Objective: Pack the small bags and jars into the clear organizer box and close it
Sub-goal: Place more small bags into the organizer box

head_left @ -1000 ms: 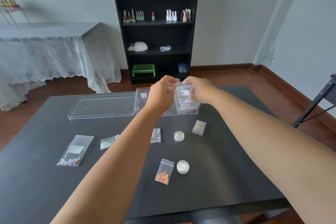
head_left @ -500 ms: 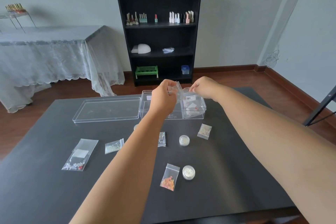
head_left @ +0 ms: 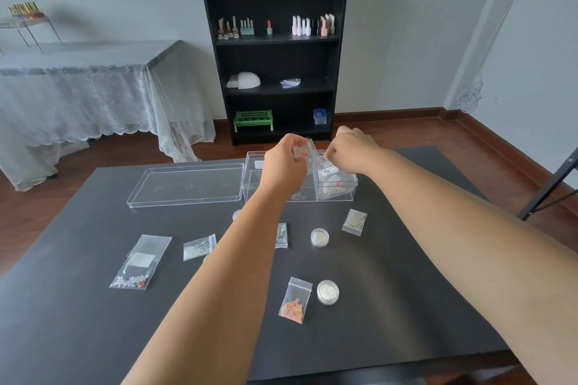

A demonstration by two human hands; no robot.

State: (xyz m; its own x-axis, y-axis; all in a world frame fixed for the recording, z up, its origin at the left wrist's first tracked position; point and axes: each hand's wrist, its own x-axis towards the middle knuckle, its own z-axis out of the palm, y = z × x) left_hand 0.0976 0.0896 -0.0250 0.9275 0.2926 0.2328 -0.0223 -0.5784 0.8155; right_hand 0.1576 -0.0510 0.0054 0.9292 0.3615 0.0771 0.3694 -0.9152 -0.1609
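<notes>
The clear organizer box (head_left: 339, 194) stands open at the far middle of the black table (head_left: 78, 322), its lid (head_left: 186, 184) lying flat to its left. Over the box, my left hand (head_left: 286, 162) and my right hand (head_left: 352, 150) both pinch a clear bag (head_left: 312, 156) that leans into the right compartment, where a labelled bag (head_left: 328, 172) sits. Loose on the table are a long bag (head_left: 139, 262), a small bag (head_left: 199, 247), an orange-bead bag (head_left: 295, 300), a bag (head_left: 354, 221) at the right, and two round jars (head_left: 319, 237) (head_left: 327, 291).
Another small bag (head_left: 281, 236) and a jar (head_left: 236, 215) peek out from behind my left forearm. A black bookshelf (head_left: 275, 56) with polish bottles stands behind the table. A lace-covered table (head_left: 78, 87) is at the far left, a black metal stand (head_left: 550, 184) at the right.
Both hands stay over the box with the clear bag. My right hand has shifted slightly right and apart from the left; the view itself has tilted a little.
</notes>
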